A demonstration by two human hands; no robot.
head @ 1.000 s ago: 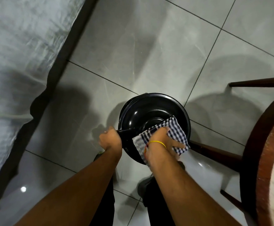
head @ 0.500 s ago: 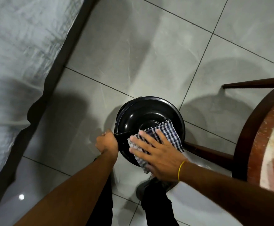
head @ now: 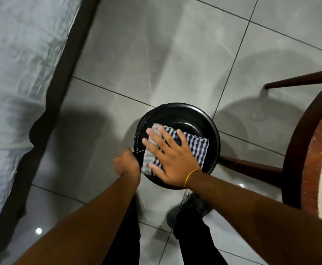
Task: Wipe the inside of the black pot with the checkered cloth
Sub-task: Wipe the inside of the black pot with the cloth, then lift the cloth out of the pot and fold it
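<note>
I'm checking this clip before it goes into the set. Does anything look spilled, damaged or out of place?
Nothing stands out. The left hand grips the handle of the black pot, held above the tiled floor, while the right hand presses the checkered cloth flat inside it. No spill or damage shows.

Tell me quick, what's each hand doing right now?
Left hand: closed around the black pot's handle, holding the pot up.
Right hand: open, fingers spread, pressing the checkered cloth flat inside the pot.
</note>
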